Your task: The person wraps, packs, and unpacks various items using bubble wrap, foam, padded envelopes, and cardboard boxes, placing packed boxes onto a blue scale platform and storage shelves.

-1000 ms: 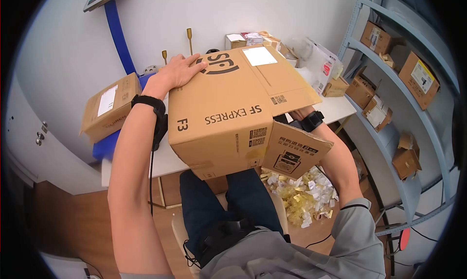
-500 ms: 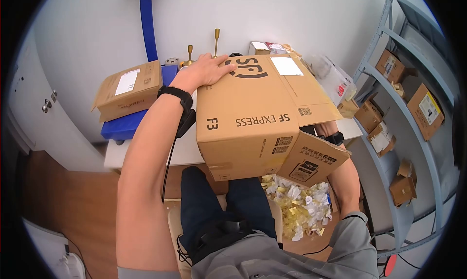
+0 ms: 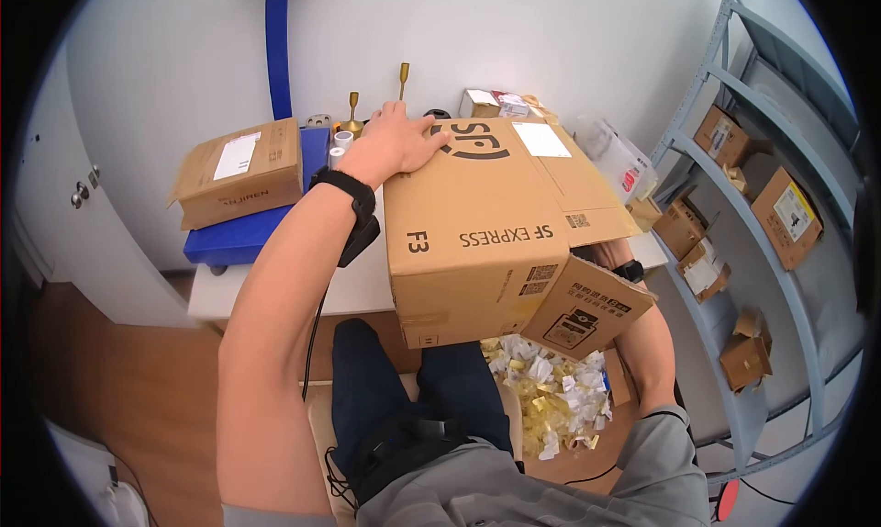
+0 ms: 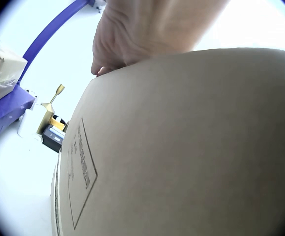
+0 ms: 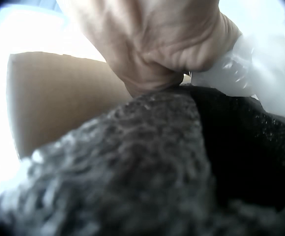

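Observation:
A large cardboard box (image 3: 486, 196) printed SF EXPRESS lies on the white table, its end toward my right side opened with flaps folded out. My left hand (image 3: 401, 143) rests on its far left top edge, thumb over the printed top and fingers extended. Inside the opened end reaches my right hand (image 5: 162, 44), mostly hidden in the head view by the box and a flap (image 3: 587, 311). In the right wrist view its fingers bend over the edge of a black textured foam piece (image 5: 127, 162), fingertips hidden. Translucent plastic wrap (image 5: 275, 73) lies beside them.
A smaller carton (image 3: 240, 173) sits on a blue scale (image 3: 239, 238) to the left. Behind stand brass candlesticks (image 3: 352, 114) and white rolls (image 3: 343, 140). Paper and yellow scraps (image 3: 551, 394) lie below. Grey shelving (image 3: 688, 173) with several cartons stands right.
The head view has swung, then steadied. The box has shifted slightly right and toward me, exposing white rolls beside my left wrist. Both hands keep their places on it and inside it.

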The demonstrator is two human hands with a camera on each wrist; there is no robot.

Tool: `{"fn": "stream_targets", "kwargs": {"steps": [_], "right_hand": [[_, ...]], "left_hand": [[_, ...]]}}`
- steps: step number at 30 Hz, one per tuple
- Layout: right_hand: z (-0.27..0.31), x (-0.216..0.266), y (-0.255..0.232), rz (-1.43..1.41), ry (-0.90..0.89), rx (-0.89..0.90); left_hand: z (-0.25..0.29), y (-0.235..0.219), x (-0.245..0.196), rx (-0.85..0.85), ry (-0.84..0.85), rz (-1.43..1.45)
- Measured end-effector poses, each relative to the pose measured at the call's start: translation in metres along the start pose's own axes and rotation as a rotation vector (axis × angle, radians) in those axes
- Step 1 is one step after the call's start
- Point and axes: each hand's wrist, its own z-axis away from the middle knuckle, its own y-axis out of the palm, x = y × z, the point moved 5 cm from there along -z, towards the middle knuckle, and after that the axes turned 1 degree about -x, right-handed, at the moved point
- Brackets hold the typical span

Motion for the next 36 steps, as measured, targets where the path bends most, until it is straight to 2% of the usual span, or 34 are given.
{"fn": "stream_targets", "kwargs": {"steps": [1, 3, 4, 5, 6, 8, 9, 11, 13, 14, 18, 22, 26, 34, 36], "right_hand": [[-0.003, 0.005, 0.004, -0.019, -0.012, -0.006], [-0.024, 0.022, 0.024, -0.043, -0.035, -0.017], [-0.024, 0.024, 0.026, -0.059, -0.041, -0.024], [-0.025, 0.024, 0.032, -0.078, -0.041, -0.035], [-0.029, 0.022, 0.042, -0.097, -0.033, -0.047], [-0.034, 0.018, 0.047, -0.137, -0.008, -0.066], [-0.037, 0.018, 0.045, -0.159, 0.0, -0.077], [-0.031, 0.003, 0.05, -0.209, 0.02, -0.109], [-0.026, -0.008, 0.038, -0.247, 0.058, -0.143], [-0.042, -0.004, 0.045, -0.267, 0.068, -0.163], [-0.038, -0.016, 0.054, -0.338, 0.089, -0.193], [-0.01, -0.03, 0.05, -0.39, 0.1, -0.197], [-0.035, -0.012, 0.051, -0.452, 0.089, -0.21], [0.015, -0.02, 0.015, -0.562, 0.043, -0.212], [0.01, -0.021, 0.013, -0.581, 0.062, -0.225]], "left_hand": [[0.003, -0.004, -0.005, -0.01, 0.004, -0.011], [0.013, -0.014, -0.036, -0.214, 0.207, -0.314], [0.029, -0.021, -0.059, -0.117, 0.252, -0.11], [0.054, -0.029, -0.084, 0.068, 0.279, 0.013], [0.07, -0.018, -0.104, 0.138, 0.324, 0.078], [0.12, -0.005, -0.143, 0.115, 0.443, 0.003], [0.135, 0.004, -0.151, 0.0, 0.505, -0.032], [0.13, 0.011, -0.147, -0.069, 0.557, -0.102], [0.118, 0.016, -0.138, -0.13, 0.485, -0.134], [0.118, 0.013, -0.137, -0.136, 0.476, -0.128], [0.114, 0.017, -0.136, -0.131, 0.459, -0.136], [0.117, 0.016, -0.134, -0.154, 0.479, -0.154], [0.113, 0.015, -0.129, -0.144, 0.488, -0.126], [0.105, 0.013, -0.124, -0.153, 0.523, -0.142], [0.109, 0.019, -0.127, -0.146, 0.534, -0.132]]}}
